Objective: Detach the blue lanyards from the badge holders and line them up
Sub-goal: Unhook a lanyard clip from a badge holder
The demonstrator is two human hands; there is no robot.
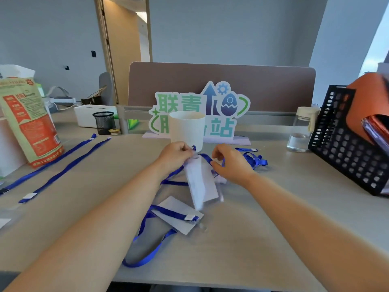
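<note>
My left hand [175, 155] pinches the top of a clear badge holder [200, 182] that hangs tilted above the desk, blurred. A blue lanyard [207, 158] runs from its top to my right hand [230, 163], which grips the strap. A second badge holder [179, 213] lies flat below with its blue lanyard [147, 247] looping toward the front edge. Two detached blue lanyards [63, 167] lie straight and side by side at the left. Another bunched blue lanyard [255, 159] lies right of my right hand.
A white cup [187, 127] and a cut-out sign [212, 102] stand behind my hands. A printed bag [29, 123] stands at the left, with a mesh pen cup [104, 122] behind it. At the right are a clear bottle [301, 131] and a black file rack [345, 140].
</note>
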